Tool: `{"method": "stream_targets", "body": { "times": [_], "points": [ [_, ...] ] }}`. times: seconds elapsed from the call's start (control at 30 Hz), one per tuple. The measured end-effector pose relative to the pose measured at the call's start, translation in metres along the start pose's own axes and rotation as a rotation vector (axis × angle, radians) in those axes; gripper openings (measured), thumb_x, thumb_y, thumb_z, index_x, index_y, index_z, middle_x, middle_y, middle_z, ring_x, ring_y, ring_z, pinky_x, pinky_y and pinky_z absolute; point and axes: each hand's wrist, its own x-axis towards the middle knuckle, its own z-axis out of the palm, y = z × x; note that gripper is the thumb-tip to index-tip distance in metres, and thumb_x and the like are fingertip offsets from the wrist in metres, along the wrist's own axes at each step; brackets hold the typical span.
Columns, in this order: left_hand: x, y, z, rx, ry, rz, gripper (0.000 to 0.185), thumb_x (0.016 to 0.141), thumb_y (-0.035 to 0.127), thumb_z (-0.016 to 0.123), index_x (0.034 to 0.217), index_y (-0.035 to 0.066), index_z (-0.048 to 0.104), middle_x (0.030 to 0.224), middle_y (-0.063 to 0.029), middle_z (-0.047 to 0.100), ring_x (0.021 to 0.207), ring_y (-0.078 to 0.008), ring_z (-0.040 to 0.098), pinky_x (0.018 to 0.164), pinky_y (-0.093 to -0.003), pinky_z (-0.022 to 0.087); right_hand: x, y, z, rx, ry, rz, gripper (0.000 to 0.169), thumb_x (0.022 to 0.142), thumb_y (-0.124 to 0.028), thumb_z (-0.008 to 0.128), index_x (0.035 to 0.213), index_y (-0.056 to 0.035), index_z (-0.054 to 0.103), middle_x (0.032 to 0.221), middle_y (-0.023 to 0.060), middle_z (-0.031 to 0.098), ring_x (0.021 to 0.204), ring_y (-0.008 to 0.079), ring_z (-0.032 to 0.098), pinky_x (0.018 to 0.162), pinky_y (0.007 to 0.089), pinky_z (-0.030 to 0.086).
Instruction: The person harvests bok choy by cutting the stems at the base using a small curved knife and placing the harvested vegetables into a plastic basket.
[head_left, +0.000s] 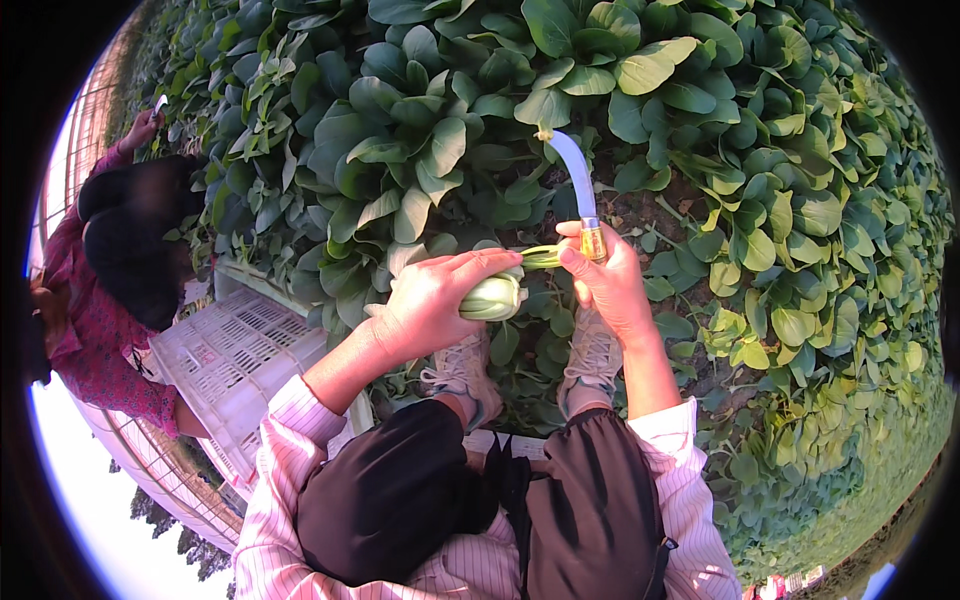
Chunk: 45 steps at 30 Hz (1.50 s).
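Observation:
My left hand (439, 296) is closed around a head of leafy greens (491, 298), its pale cut base pointing right. Dark leaves stick out past my wrist. In my right hand (609, 277) is a sickle (576, 174) with a curved blade directed away from me and a yellow handle. A small pale scrap (544, 136) clings to the blade's tip. Thin green stalks (541, 257) stretch from the greens to my right thumb and fingers, which pinch their ends. Both hands are above my shoes, in front of my knees.
Dense leafy plants (405, 112) grow ahead and to the right, with bare soil (667, 214) between some. At left stands a white plastic crate (240, 360). Beyond it a crouching person (112, 300) holds up a blade (160, 105). My shoes (465, 375) rest among low leaves.

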Motion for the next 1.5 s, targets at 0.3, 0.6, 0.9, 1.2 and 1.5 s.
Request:
{"method": "stream_targets", "body": {
  "times": [0.3, 0.6, 0.9, 1.2, 1.5],
  "points": [
    [0.012, 0.015, -0.01, -0.788, -0.101, -0.271, 0.071, 0.067, -0.003, 0.067, 0.133, 0.002, 0.043, 0.123, -0.0099, 0.058, 0.112, -0.0167, 0.055, 0.1, -0.0318, 0.04, -0.024, -0.008, -0.001, -0.29, 0.157, -0.024, 0.023, 0.08, -0.012, 0.073, 0.088, -0.0056, 0.052, 0.073, -0.0006, 0.057, 0.059, 0.0073, 0.056, 0.054, 0.0219, 0.046],
    [0.075, 0.008, 0.005, -0.593, -0.25, -0.18, 0.07, 0.069, 0.001, 0.067, 0.133, 0.005, 0.042, 0.125, -0.0101, 0.054, 0.105, -0.0166, 0.059, 0.092, -0.0318, 0.048, -0.019, -0.006, -0.014, 0.125, 0.166, -0.198, 0.035, 0.085, -0.016, 0.069, 0.113, -0.0006, 0.052, 0.093, 0.0036, 0.061, 0.066, 0.0126, 0.062, 0.06, 0.0241, 0.052],
    [0.095, -0.058, 0.015, 0.688, -0.195, -0.061, 0.073, 0.064, -0.002, 0.063, 0.132, 0.006, 0.041, 0.128, -0.0195, 0.047, 0.082, -0.0326, 0.062, 0.069, -0.0399, 0.053, 0.019, 0.015, -0.049, -0.562, 0.217, -0.034, 0.045, 0.097, -0.04, 0.047, 0.131, -0.0103, 0.049, 0.084, 0.0092, 0.061, 0.081, 0.0169, 0.06, 0.079, 0.0324, 0.047],
    [0.084, -0.089, 0.02, 0.519, -0.111, -0.104, 0.052, 0.064, 0.001, 0.065, 0.113, 0.008, 0.052, 0.107, -0.0137, 0.059, 0.091, -0.0352, 0.06, 0.077, -0.043, 0.051, 0.078, 0.034, -0.041, -0.781, 0.152, -0.109, 0.036, 0.097, -0.025, 0.044, 0.131, -0.0146, 0.05, 0.124, 0.0179, 0.056, 0.112, 0.0381, 0.053, 0.091, 0.0392, 0.045],
    [0.054, -0.045, -0.002, 0.034, -0.041, -0.074, 0.054, 0.071, 0.008, 0.069, 0.123, 0.01, 0.055, 0.118, -0.0113, 0.061, 0.098, -0.0295, 0.063, 0.082, -0.0354, 0.052, 0.002, 0.028, -0.036, 0.02, 0.105, 0.179, 0.046, 0.092, -0.031, 0.059, 0.132, -0.0101, 0.05, 0.071, 0.0008, 0.051, 0.049, 0.0046, 0.043, 0.044, 0.0201, 0.035]
  ]
}}
